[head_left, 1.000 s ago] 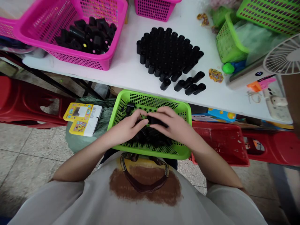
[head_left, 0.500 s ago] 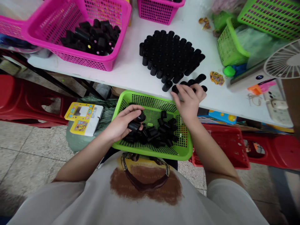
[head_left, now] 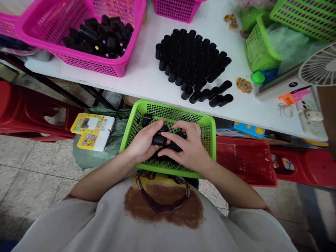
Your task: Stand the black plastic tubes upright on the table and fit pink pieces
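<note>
Over a green basket (head_left: 168, 170) on my lap, my left hand (head_left: 144, 142) is closed round a couple of short black cylinders (head_left: 159, 140). My right hand (head_left: 191, 146) faces it, thumb and fingers apart, their tips beside the held cylinders; nothing shows between them. Below the hands, more black pieces lie in the basket, mostly covered from view; one black piece (head_left: 147, 119) shows at its left end. On the white table ahead stands a close-packed group of black cylinders (head_left: 186, 57), with several tilted ones (head_left: 215, 99) near the table edge.
A pink basket (head_left: 86, 56) of black pieces stands on the table's left, another pink basket (head_left: 175, 12) behind. Green baskets (head_left: 258, 52) and a white fan (head_left: 322, 66) are at right. A yellow-and-white box (head_left: 96, 131) lies left; a red crate (head_left: 246, 161) sits at right.
My right hand has left the row of cylinders at the table edge and come down to my left hand above the basket. My left hand has shifted slightly right, still holding cylinders.
</note>
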Tool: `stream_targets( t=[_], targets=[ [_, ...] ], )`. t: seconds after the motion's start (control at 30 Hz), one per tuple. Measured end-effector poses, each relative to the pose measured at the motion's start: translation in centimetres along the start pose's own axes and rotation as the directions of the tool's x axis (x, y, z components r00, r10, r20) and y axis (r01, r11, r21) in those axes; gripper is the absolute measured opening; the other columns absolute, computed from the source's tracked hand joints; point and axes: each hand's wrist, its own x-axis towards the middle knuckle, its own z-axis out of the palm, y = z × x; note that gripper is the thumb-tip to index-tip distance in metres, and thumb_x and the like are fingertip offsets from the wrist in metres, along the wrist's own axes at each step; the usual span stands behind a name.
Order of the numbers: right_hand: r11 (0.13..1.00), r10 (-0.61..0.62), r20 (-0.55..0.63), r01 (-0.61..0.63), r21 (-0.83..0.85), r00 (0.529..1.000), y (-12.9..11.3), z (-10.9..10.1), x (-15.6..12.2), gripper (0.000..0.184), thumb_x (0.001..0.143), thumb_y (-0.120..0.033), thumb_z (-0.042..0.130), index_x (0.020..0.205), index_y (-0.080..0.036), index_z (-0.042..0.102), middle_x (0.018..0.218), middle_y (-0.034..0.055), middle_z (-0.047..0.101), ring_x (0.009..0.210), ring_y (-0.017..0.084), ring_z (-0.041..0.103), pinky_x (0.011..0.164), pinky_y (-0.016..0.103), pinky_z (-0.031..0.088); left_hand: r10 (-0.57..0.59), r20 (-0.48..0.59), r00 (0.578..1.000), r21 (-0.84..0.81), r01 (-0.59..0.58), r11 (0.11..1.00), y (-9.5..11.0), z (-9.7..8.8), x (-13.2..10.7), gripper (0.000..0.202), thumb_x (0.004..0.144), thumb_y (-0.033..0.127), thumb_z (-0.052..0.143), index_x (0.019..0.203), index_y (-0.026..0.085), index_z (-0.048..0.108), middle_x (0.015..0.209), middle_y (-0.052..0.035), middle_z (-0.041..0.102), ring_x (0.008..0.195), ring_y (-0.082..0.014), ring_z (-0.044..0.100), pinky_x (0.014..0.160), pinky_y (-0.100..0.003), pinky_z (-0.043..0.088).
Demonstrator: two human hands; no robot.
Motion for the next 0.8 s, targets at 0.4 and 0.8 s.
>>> stream_targets(
  t=[0.4,0.8],
  targets=[
    [0.71,0.488,-0.123,-0.311,0.632,0.864,-0.8,-1.4,-1.5,0.035,0.088,-0.024,0.081,0.12,-0.027,0.067,0.104,0.0028,0.079,0.088,0.017,0.078,0.082,0.03,0.068,0.205,0.18,0.962,-0.026,-0.204,0.979,0.5,-0.7,-0.2,0.039,0.063,0.032,0.105,0.093,0.021,0.081,0.095,0.0027,0.083,0.085,-0.0079,0.078,0.081,-0.014,0.063],
    [0.793,0.401,-0.011,-0.341,0.505,0.916,0.8,0.2,-2.4,0.039,0.091,-0.042,0.083,0.126,-0.029,0.071,0.132,0.0075,0.076,0.122,0.025,0.076,0.105,0.043,0.066,0.386,0.438,0.812,0.594,-0.584,0.554,0.8,-0.6,-0.9,0.032,0.091,0.036,0.083,0.121,0.024,0.083,0.138,-0.0076,0.076,0.132,-0.0268,0.069,0.123,-0.039,0.047]
  ],
)
